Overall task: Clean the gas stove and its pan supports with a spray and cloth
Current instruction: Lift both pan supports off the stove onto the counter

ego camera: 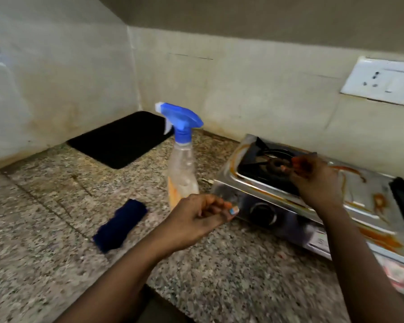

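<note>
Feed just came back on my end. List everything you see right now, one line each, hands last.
spray bottle: one, clear with blue trigger head, upright on the counter left of the stove
cloth: one, dark blue, lying flat on the counter left of the bottle
gas stove: one, steel with orange stains, right side
pan support: one fully seen, black, on the left burner
mat: one, black, back corner
socket plate: one, white, on the wall
counter: speckled granite
left hand: fingers loosely curled, near the bottle's base
right hand: over the left burner; grip too blurred to judge
</note>
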